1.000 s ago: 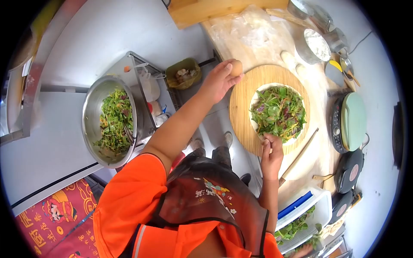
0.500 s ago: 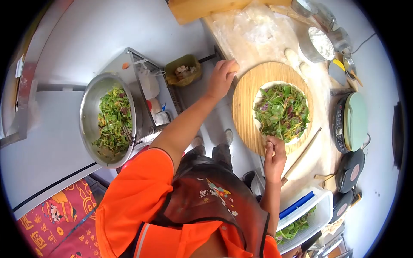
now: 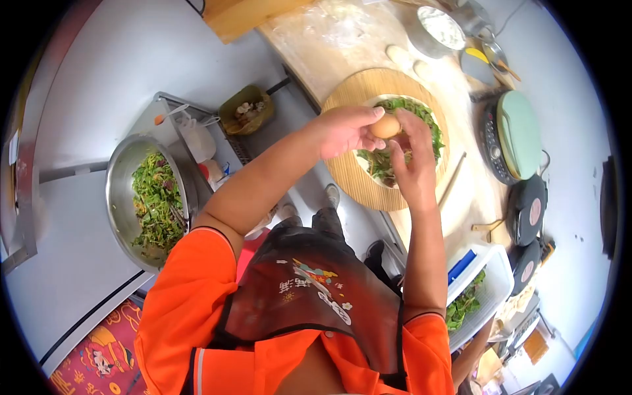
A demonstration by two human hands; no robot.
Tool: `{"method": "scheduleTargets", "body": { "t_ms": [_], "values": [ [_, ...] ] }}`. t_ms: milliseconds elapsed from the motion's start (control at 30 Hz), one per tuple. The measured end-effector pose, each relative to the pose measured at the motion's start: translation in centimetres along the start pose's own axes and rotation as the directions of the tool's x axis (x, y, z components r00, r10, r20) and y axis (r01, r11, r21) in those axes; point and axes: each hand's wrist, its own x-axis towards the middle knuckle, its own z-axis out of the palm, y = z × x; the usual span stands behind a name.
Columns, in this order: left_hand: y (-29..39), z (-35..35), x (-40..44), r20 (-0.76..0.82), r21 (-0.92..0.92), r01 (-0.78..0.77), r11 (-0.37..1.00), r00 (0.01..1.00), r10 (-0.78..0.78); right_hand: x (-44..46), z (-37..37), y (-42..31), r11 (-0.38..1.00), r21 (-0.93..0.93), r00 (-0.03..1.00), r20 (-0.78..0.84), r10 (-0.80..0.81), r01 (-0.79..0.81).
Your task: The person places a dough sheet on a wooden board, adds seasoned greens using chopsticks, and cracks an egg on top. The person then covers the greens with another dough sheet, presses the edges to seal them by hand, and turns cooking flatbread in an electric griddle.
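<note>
A brown egg (image 3: 386, 126) is between my two hands, above a round wooden board (image 3: 342, 172). My left hand (image 3: 349, 131) grips it from the left with thumb and fingers. From the right, the thumb and curved fingers of my right hand (image 3: 415, 155) close around its other side. Its shell looks whole. Beneath the hands, chopped green leaves (image 3: 411, 105) cover a pale round of dough (image 3: 363, 161) on the board. My hands hide part of the leaves.
At left is a steel bowl (image 3: 117, 197) of chopped greens. A rolling pin (image 3: 453, 178) lies right of the board. Beyond stand a green-lidded electric pan (image 3: 520, 135), a flour bowl (image 3: 421, 43) and black pans (image 3: 526, 210). Another person's arm (image 3: 473, 355) shows near the plastic bin (image 3: 497, 276).
My left hand has carried the egg rightward over the board. My right hand has let go of the dough's near edge and come up to the egg. The view has shifted.
</note>
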Motion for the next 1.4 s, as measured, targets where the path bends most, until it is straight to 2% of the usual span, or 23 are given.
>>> {"method": "scheduleTargets", "body": {
  "t_ms": [67, 167, 267, 367, 467, 567, 633, 933, 1067, 1167, 1267, 1333, 1400],
  "values": [
    [0.2, 1.4, 0.3, -0.021, 0.036, 0.024, 0.999, 1.0, -0.023, 0.2, -0.5, 1.1, 1.0, -0.006, 0.999, 0.035, 0.021, -0.021],
    [-0.4, 2.6, 1.2, -0.13, 0.325, -0.017, 0.945, 0.99, 0.062, 0.0, -1.6, 1.7, 0.998, -0.029, 0.998, 0.042, 0.049, -0.048],
    [-0.8, 2.8, 1.7, -0.018, 0.437, -0.051, 0.898, 0.998, 0.065, -0.2, -2.1, 2.5, 0.996, -0.071, 0.998, 0.025, 0.054, -0.052],
    [-1.0, 3.0, 3.0, -0.04, 0.72, -0.052, 0.692, 0.992, 0.117, -0.3, -1.9, 2.1, 0.993, -0.072, 0.995, 0.002, 0.096, -0.095],
    [-1.6, 4.2, 3.4, -0.003, 0.939, -0.116, 0.323, 0.938, 0.346, -0.5, -1.5, 3.0, 0.986, -0.139, 0.996, -0.033, 0.088, -0.092],
    [-2.5, 3.9, 4.8, -0.015, 0.966, -0.084, 0.245, 0.926, 0.377, -0.5, -1.3, 4.3, 0.966, -0.253, 0.998, -0.048, 0.04, -0.051],
    [-3.1, 3.9, 5.8, -0.037, 0.967, -0.061, 0.247, 0.926, 0.375, -0.5, -1.2, 4.6, 0.946, -0.323, 0.998, -0.06, 0.01, -0.029],
    [-4.9, 4.4, 8.5, -0.048, 0.984, -0.028, 0.176, 0.911, 0.41, -0.6, -1.3, 6.7, 0.899, -0.421, 0.993, -0.062, 0.102, -0.119],
    [-6.0, 3.9, 9.1, -0.049, 0.992, -0.003, 0.128, 0.916, 0.398, -0.9, -1.7, 8.2, 0.92, -0.385, 0.997, -0.061, 0.048, -0.068],
    [-6.6, 3.5, 8.9, 0.091, 0.996, -0.079, -0.046, 0.899, 0.429, -1.3, -2.3, 10.3, 0.938, -0.346, 0.999, -0.039, -0.019, 0.004],
    [-6.2, 3.5, 8.5, 0.178, 0.975, -0.112, -0.193, 0.913, 0.366, -1.1, -3.2, 11.3, 0.933, -0.35, 0.996, -0.005, -0.093, 0.085],
    [-5.9, 3.4, 8.7, 0.301, 0.926, -0.162, -0.34, 0.862, 0.407, -0.6, -4.0, 11.2, 0.929, -0.336, 0.987, 0.015, -0.161, 0.157],
    [-5.3, 3.8, 8.6, 0.416, 0.866, -0.198, -0.459, 0.797, 0.439, 0.3, -5.3, 10.5, 0.885, -0.399, 0.969, 0.047, -0.241, 0.239]
  ]
}}
